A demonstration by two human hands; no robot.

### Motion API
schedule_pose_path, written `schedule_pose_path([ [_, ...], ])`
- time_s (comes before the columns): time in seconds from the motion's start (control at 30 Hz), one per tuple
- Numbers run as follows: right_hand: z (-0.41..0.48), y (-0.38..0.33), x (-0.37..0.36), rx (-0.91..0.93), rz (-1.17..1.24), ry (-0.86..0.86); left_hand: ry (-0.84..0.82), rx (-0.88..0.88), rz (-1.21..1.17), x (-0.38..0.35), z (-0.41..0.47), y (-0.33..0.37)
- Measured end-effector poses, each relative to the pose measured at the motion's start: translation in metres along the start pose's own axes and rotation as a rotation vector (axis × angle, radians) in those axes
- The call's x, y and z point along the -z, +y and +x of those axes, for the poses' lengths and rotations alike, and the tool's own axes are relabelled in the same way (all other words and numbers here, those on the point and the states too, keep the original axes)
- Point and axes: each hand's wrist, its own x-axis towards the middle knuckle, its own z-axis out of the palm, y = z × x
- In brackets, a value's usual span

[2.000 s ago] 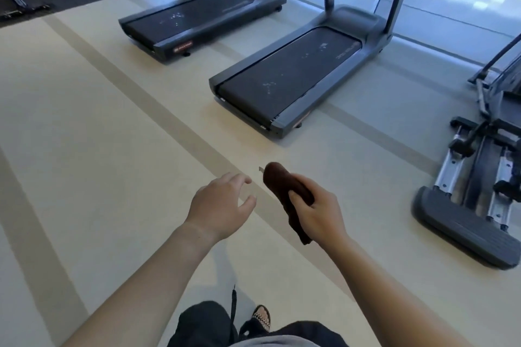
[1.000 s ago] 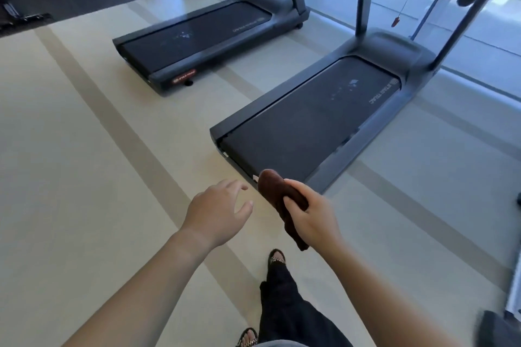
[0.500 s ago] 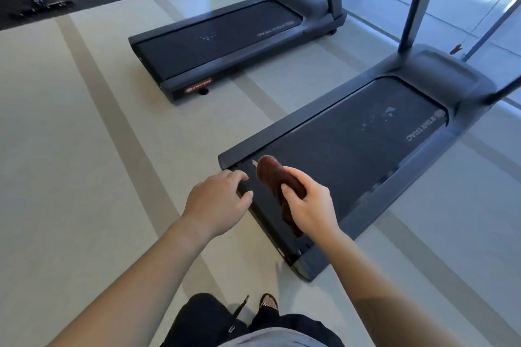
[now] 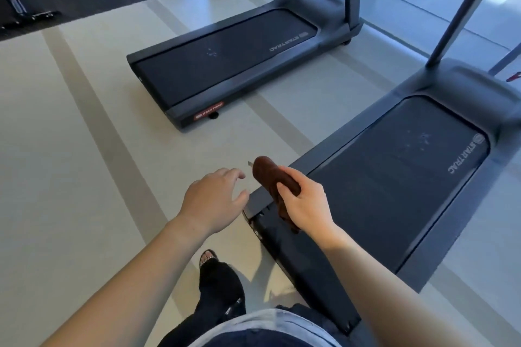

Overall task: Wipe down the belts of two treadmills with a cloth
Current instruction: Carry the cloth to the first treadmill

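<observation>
Now my right hand (image 4: pixel 304 203) grips the rolled-up brown cloth (image 4: pixel 270 175) just above the back corner of the near treadmill (image 4: pixel 352 132), not yet on its belt (image 4: pixel 394 191). My left hand (image 4: pixel 214 200) is loose and holds nothing. I might trip, since my foot (image 4: pixel 208 258) is close to that corner.

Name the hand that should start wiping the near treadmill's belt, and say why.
Right. The right hand grips the brown cloth and hangs over the rear end of the near treadmill. The left hand holds nothing, its fingers loose, over the floor beside it.
</observation>
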Motion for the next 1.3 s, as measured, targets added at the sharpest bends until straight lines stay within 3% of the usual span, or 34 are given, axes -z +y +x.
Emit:
schedule_pose_path([
  [0.27,0.148,-0.062,-0.078,-0.086,0.055,0.053,-0.026,-0.063,0.079,0.083,0.132,-0.105],
  [0.53,0.256,-0.074,-0.076,-0.130,0.093,0.168,-0.083,-0.191,0.110,0.115,0.259,-0.121],
  [0.73,0.341,-0.053,-0.041,-0.220,0.134,0.342,-0.148,-0.395,0.193,0.109,0.388,-0.078],
  [0.93,0.391,-0.024,0.022,-0.327,0.150,0.550,-0.249,-0.634,0.208,0.096,0.501,0.012],
  [1.3,0.402,0.019,0.092,-0.506,0.168,0.966,-0.444,-0.979,0.268,0.052,0.578,0.126],
])
